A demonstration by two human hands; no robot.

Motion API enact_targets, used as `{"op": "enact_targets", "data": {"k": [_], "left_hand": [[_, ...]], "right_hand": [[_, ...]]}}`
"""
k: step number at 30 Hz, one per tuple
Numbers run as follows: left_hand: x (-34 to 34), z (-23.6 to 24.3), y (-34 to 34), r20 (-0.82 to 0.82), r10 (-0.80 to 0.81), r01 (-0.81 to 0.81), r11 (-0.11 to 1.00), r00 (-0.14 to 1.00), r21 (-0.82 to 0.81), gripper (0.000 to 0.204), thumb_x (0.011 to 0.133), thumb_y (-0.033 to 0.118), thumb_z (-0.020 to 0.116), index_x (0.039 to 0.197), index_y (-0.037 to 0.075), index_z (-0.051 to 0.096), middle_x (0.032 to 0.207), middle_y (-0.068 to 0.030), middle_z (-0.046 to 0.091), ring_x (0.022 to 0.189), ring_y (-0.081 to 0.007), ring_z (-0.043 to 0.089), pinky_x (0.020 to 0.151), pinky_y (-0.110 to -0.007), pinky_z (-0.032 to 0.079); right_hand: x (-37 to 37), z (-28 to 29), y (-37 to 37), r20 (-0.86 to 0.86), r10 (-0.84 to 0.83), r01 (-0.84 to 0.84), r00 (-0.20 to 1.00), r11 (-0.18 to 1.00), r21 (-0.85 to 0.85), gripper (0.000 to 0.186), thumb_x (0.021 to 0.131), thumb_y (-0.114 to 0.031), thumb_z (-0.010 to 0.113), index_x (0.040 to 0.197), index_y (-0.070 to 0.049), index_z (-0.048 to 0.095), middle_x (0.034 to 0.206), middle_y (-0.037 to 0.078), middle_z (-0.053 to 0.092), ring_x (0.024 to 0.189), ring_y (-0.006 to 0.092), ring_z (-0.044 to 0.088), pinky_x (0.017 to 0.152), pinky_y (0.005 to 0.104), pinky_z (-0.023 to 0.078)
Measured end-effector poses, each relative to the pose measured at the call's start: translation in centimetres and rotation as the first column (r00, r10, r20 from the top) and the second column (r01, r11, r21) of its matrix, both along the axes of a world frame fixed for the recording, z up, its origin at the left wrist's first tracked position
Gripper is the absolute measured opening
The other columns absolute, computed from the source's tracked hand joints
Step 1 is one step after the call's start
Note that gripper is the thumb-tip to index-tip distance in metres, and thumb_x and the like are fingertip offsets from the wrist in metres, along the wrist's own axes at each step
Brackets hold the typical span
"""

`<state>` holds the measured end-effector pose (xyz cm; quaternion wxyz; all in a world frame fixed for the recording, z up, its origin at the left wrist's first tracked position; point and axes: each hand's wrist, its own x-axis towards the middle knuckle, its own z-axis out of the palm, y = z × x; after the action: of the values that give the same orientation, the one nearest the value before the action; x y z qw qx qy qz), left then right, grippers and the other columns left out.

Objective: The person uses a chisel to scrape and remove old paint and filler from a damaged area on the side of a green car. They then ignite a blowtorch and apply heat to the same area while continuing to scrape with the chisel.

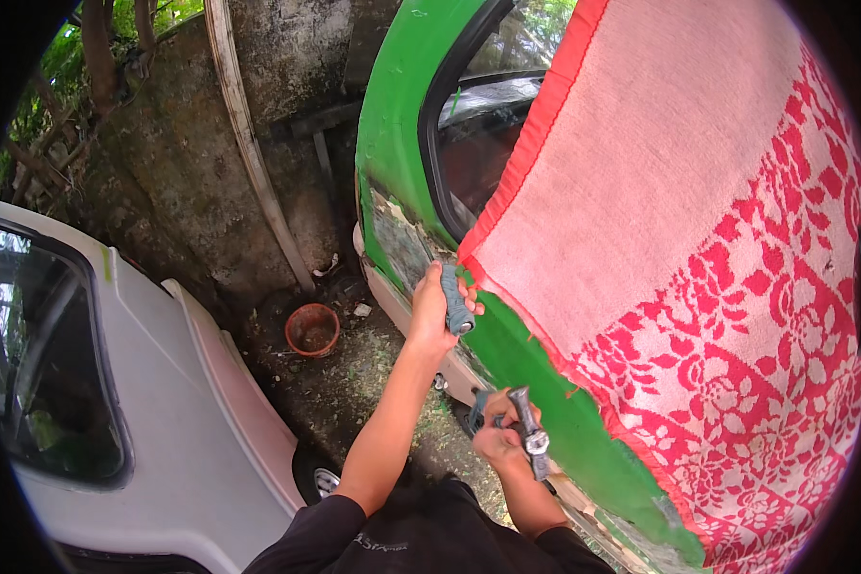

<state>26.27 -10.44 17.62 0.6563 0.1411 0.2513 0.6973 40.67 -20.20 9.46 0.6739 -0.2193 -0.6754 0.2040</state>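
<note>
- Bodywork of the green painted metal car (402,115) fills the upper middle; its paint is glossy above and flaked to bare grey patches low on the panel near the left hand.
- A pink woven cloth with red border and red floral pattern (679,239) hangs over the car's side, coarse in texture, covering most of the right of the view; what lies under it is hidden.
- The left hand (432,308) is clenched round a grey ribbed cylindrical grip (455,298), held against the green panel right at the cloth's red edge. The working end of this tool cannot be made out.
- The right hand (499,435) grasps a grey metal tool with a dark handle (528,430), lower down and just beside the green panel; its exact kind is hard to tell.
- Both forearms rise from black sleeves at the lower edge.
- A white car with a dark window (153,402) stands to the left, cut off by the rim.
- A round terracotta pot (312,329) sits on the dirt ground between the cars.
- A rough, stained concrete wall (191,124) stands behind, with a pale curved strip (249,143) leaning against it.
</note>
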Motion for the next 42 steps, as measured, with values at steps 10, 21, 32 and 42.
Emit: {"op": "enact_targets", "data": {"k": [10, 21, 32, 42], "left_hand": [[-0.9, -0.7, 0.0, -0.008, -0.039, 0.039, 0.999, 0.999, 0.006, 0.036, 0.108, 0.035, 0.028, 0.094, 0.005, 0.042, 0.063, -0.0069, 0.048, 0.051, -0.0213, 0.051, 0.054, -0.043, 0.054], [-0.4, -0.1, -0.1, -0.037, -0.001, 0.001, 1.0, 0.999, -0.022, 0.041, 0.108, 0.035, 0.027, 0.088, 0.004, 0.044, 0.064, -0.0073, 0.048, 0.051, -0.021, 0.051, 0.055, -0.043, 0.054], [-1.1, -0.5, -0.1, -0.027, -0.014, 0.014, 1.0, 1.0, -0.001, 0.039, 0.107, 0.035, 0.03, 0.086, 0.005, 0.043, 0.063, -0.0075, 0.048, 0.051, -0.0214, 0.052, 0.054, -0.044, 0.054], [-0.6, 0.5, -0.2, -0.066, -0.002, -0.001, 0.999, 0.998, -0.044, 0.041, 0.107, 0.036, 0.028, 0.085, 0.006, 0.042, 0.065, -0.006, 0.048, 0.054, -0.0187, 0.048, 0.058, -0.039, 0.048]], "right_hand": [[-0.4, -0.6, -0.5, -0.214, 0.031, -0.053, 0.976, 0.994, -0.098, 0.032, 0.097, -0.031, 0.048, 0.084, -0.002, 0.052, 0.061, 0.004, 0.049, 0.052, 0.0173, 0.053, 0.049, 0.0316, 0.041], [-0.7, 0.4, -1.1, -0.111, -0.054, 0.039, 0.992, 0.99, -0.135, 0.031, 0.097, -0.029, 0.055, 0.081, -0.002, 0.053, 0.059, 0.005, 0.048, 0.05, 0.0144, 0.047, 0.047, 0.0315, 0.037], [-2.3, 2.6, -0.8, -0.202, 0.027, -0.039, 0.979, 0.998, -0.058, 0.037, 0.103, -0.031, 0.046, 0.075, -0.006, 0.047, 0.055, 0.004, 0.046, 0.05, 0.0154, 0.044, 0.049, 0.0258, 0.036], [-0.5, 0.0, 0.1, 0.382, -0.299, 0.311, 0.874, 0.95, 0.034, 0.013, 0.088, -0.01, 0.057, 0.081, 0.0, 0.057, 0.066, 0.007, 0.057, 0.052, 0.0176, 0.054, 0.048, 0.0358, 0.043]]}}
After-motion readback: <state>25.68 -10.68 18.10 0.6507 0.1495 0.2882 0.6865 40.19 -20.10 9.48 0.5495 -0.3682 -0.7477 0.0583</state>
